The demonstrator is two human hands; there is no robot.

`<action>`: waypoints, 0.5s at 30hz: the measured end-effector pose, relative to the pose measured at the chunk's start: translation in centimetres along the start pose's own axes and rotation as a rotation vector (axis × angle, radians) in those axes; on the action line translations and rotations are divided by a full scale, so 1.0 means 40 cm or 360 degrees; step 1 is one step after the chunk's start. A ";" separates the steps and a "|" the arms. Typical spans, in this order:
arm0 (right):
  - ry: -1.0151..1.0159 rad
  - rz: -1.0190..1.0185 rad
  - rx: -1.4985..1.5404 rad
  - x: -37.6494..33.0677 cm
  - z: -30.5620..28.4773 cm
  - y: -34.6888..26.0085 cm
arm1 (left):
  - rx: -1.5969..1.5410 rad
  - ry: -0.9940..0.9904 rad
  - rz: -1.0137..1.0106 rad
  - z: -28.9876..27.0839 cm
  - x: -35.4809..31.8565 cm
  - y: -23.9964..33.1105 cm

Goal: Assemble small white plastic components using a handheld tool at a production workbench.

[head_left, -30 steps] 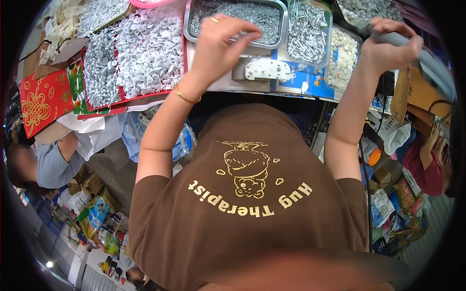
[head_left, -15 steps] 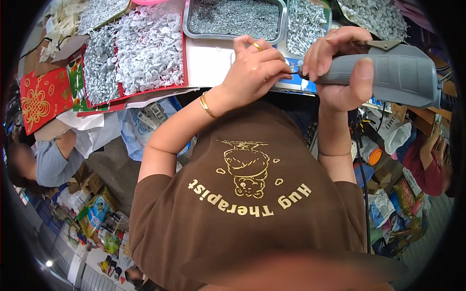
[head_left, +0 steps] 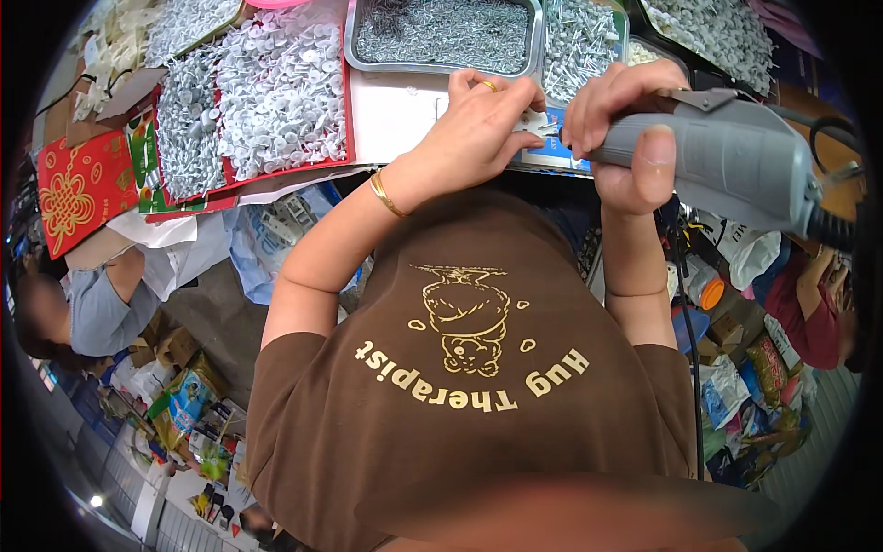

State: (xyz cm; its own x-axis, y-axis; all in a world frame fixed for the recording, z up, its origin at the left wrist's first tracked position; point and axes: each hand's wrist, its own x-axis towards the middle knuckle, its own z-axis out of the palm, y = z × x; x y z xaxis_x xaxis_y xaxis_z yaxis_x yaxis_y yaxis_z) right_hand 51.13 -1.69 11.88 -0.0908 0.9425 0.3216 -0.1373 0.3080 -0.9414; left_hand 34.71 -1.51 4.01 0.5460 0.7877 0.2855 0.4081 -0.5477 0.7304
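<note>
My right hand (head_left: pixel 630 138) is wrapped around a grey electric screwdriver (head_left: pixel 727 166), its narrow front end pointing left toward my left hand. My left hand (head_left: pixel 487 120), with a gold ring and bracelet, has its thumb and forefinger apart. Small white and metal pieces (head_left: pixel 535 122) show between those fingertips; whether the fingers touch them I cannot tell. Behind the hands lies a metal tray (head_left: pixel 441 68) full of small screws. A clear tray (head_left: pixel 579 55) of longer metal-and-white pieces stands beside it.
A red box (head_left: pixel 350 110) at the left holds white disc-headed pieces and grey ones. More white pieces fill a dark tray (head_left: pixel 717 41) at the far right. A black cord (head_left: pixel 697 368) hangs along my right side. Other people (head_left: pixel 101 304) sit at both sides.
My left thumb and forefinger have parted from their pinch at the screwdriver's tip. The screwdriver has shifted slightly left, its back end tilting down and showing its cable.
</note>
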 end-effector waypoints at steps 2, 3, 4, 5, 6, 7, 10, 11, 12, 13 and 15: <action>-0.0115 0.0019 0.0112 -0.001 -0.017 0.027 | -0.0014 -0.0006 -0.0005 -0.001 0.004 0.002; -0.0116 0.0021 0.0110 0.000 -0.022 0.033 | -0.0023 -0.0011 -0.0013 -0.001 0.003 0.003; -0.0175 -0.0006 0.0135 0.002 -0.025 0.039 | -0.0026 -0.0010 -0.0013 -0.001 0.002 0.003; -0.0234 -0.0034 0.0160 0.003 -0.029 0.044 | -0.0032 -0.0001 -0.0001 -0.001 0.000 0.003; -0.0238 -0.0036 0.0158 0.006 -0.035 0.055 | -0.0035 0.0010 0.0010 -0.001 0.001 0.001; -0.0329 -0.0082 0.0194 0.006 -0.042 0.068 | -0.0034 0.0015 0.0013 -0.001 0.001 0.000; -0.0240 -0.0022 0.0137 0.003 -0.029 0.053 | -0.0023 0.0010 -0.0026 0.002 0.001 0.003; -0.0060 0.0084 0.0048 0.003 -0.023 0.041 | -0.0035 -0.0002 -0.0042 0.002 -0.001 0.003; -0.0101 0.0017 0.0017 0.011 -0.022 0.034 | -0.0043 -0.0011 -0.0059 0.003 -0.001 0.001; -0.0081 -0.0076 0.0071 0.011 -0.021 0.038 | -0.0040 -0.0004 -0.0060 0.003 0.001 -0.001; -0.0005 -0.0244 0.0217 0.027 -0.016 0.060 | -0.0055 0.0004 -0.0077 0.004 0.004 -0.001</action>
State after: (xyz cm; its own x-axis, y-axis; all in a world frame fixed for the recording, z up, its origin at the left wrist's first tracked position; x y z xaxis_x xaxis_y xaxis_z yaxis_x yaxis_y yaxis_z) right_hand 51.32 0.13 9.91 -0.0614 0.8856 0.4604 -0.2822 0.4270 -0.8591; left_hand 34.91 -1.41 3.94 0.5243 0.8138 0.2506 0.4084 -0.4985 0.7646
